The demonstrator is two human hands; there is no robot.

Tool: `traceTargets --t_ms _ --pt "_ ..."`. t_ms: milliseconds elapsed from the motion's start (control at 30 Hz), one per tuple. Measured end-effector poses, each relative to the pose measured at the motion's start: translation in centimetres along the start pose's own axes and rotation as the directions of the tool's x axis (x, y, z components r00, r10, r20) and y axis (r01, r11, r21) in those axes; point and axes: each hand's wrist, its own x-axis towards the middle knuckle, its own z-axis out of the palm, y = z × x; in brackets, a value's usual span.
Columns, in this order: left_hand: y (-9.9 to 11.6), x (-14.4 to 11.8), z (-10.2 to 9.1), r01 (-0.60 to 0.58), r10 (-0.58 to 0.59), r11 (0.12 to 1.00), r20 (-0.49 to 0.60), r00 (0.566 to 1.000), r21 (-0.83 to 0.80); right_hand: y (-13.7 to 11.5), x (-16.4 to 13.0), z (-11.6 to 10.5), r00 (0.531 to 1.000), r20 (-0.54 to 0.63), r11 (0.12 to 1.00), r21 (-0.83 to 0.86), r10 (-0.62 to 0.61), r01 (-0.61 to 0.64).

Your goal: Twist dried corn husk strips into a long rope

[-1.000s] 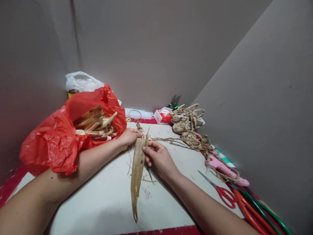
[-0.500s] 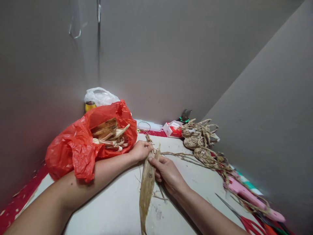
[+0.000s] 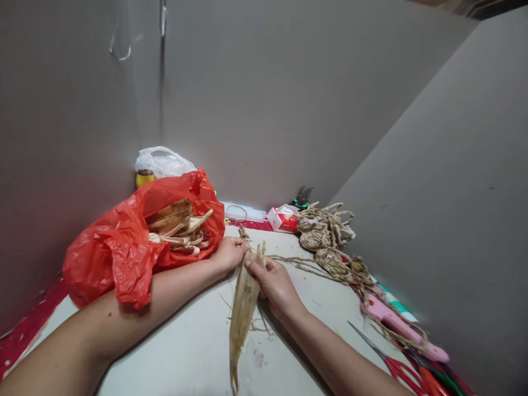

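Right hand: pinches top of dried husk strip, which hangs toward viewer.
Left hand: closed on same strip's tip, just beside right.
Beyond left forearm: red bag of husks.
Surface: pale tabletop; braided cord beyond right hand.
Room: grey walls, corner.

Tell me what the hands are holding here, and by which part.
Both hands grip one long dried husk strip at its upper end: the left hand and the right hand pinch it there, and the rest trails down over the table.
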Motion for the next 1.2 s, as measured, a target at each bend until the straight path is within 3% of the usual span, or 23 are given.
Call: traceTargets --t_ms 267,633,833,1000,1200 --pt "-0.2 0.0 0.2 -0.014 0.017 0.997 -0.036 0.999 0.073 -0.7 -0.7 -0.7 0.991 0.135 0.989 -0.147 0.014 0.006" --pt "0.4 -0.4 0.0 -0.001 0.001 1.0 0.009 1.0 0.012 -1.5 -1.1 -2.7 0.991 0.129 0.999 -0.029 0.035 -0.031" --pt "-0.4 -0.2 -0.1 0.03 -0.03 0.999 -0.009 0.999 -0.022 -2.3 -2.2 -3.7 0.957 0.267 0.994 0.0 0.109 -0.113" --pt "-0.6 -0.2 -0.2 0.084 -0.081 0.996 0.057 0.995 -0.039 -2.4 -2.6 -3.2 0.979 0.188 0.979 -0.2 0.08 -0.042" --pt "-0.4 -0.4 -0.1 0.078 -0.074 0.994 0.059 0.996 -0.073 -2.1 -2.0 -1.9 0.962 0.257 0.993 -0.096 0.092 -0.069"
